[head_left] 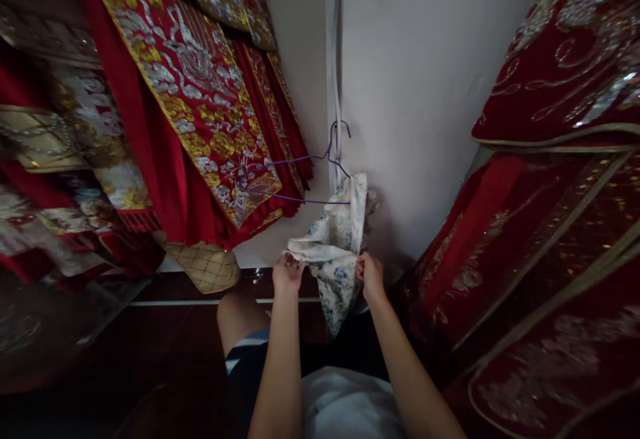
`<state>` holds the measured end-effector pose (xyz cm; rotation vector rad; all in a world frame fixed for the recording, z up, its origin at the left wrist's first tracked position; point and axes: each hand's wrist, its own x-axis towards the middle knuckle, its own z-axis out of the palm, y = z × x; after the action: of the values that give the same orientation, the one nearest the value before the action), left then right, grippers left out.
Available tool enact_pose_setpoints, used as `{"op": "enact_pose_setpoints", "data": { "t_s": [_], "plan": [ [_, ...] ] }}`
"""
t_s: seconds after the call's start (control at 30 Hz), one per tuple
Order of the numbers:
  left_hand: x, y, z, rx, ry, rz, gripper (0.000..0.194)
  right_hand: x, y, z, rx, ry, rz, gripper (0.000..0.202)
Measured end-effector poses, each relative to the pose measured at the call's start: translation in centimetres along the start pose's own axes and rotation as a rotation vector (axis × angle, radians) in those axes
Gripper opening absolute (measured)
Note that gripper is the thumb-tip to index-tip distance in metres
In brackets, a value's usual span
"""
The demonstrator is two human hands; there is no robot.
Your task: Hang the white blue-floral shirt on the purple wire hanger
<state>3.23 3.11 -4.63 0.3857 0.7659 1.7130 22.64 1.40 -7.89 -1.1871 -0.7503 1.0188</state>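
Note:
A white garment with a blue floral print [340,275] hangs from the right end of a purple wire hanger [305,201], against the wall. The left part of the hanger is bare and lies in front of red embroidered cloth. My left hand [287,273] is closed on the garment's left edge, fingers pinched on the fabric. On the other side, my right hand [370,275] grips its right edge in a closed hold. Between the two hands the fabric is spread and partly folded over.
Red and gold embroidered costumes [200,92] hang at the left, with a quilted gold piece [205,267] below. More red sequined garments [565,79] hang at the right. A pale wall [415,85] with a vertical strip stands ahead, above a dark floor.

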Motion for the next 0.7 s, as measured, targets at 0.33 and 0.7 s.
{"op": "enact_pose_setpoints", "data": {
  "t_s": [0.33, 0.7],
  "plan": [
    [-7.3, 2.5, 5.2, 0.599, -0.548, 0.361, 0.021, -1.4, -2.4, 1.2, -0.095, -0.434, -0.015, 0.063],
    [-7.7, 1.7, -0.5, 1.031, -0.906, 0.056, 0.052, -3.5, -10.3, -0.9, -0.158, -1.095, 0.16, 0.046]
  ]
}}
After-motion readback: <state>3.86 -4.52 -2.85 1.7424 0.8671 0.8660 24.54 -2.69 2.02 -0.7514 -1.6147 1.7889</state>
